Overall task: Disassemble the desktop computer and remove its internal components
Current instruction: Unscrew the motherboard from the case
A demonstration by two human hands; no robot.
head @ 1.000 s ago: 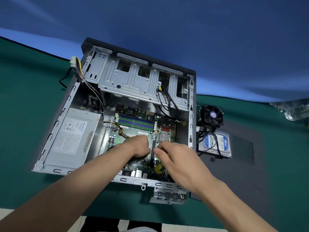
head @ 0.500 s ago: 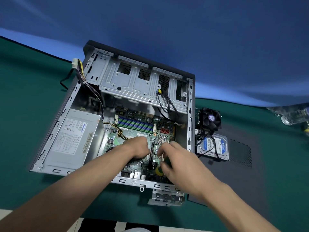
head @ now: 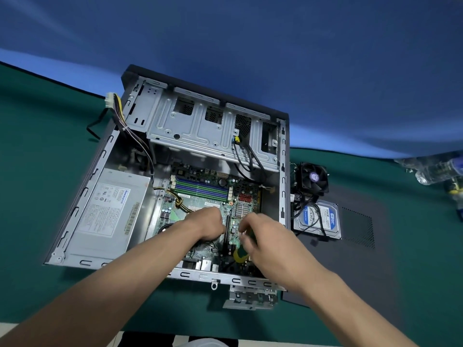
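The open desktop case (head: pixel 283 171) lies on its side on the green table. Its green motherboard (head: pixel 200 189) shows rows of memory slots. My left hand (head: pixel 208 224) rests curled on the board, just left of a long black slot; what is under its fingers is hidden. Just right of that slot, my right hand (head: pixel 270 241) grips a screwdriver with a green and yellow handle (head: pixel 240 255), its tip hidden against the board. The grey power supply (head: pixel 110 209) sits in the case's left half. A bare metal drive cage (head: pixel 190 128) spans the far end.
Outside the case's right wall lie a black cooler fan (head: pixel 314 177) and a blue-labelled hard drive (head: pixel 325 219) with black cables, on a dark side panel (head: pixel 375 246). A metal bracket (head: pixel 250 296) lies at the near edge. Clear plastic bottles (head: pixel 431 171) are at far right.
My right hand's fingers have shifted slightly around the screwdriver handle, which now shows more. My left hand stays in place on the board.
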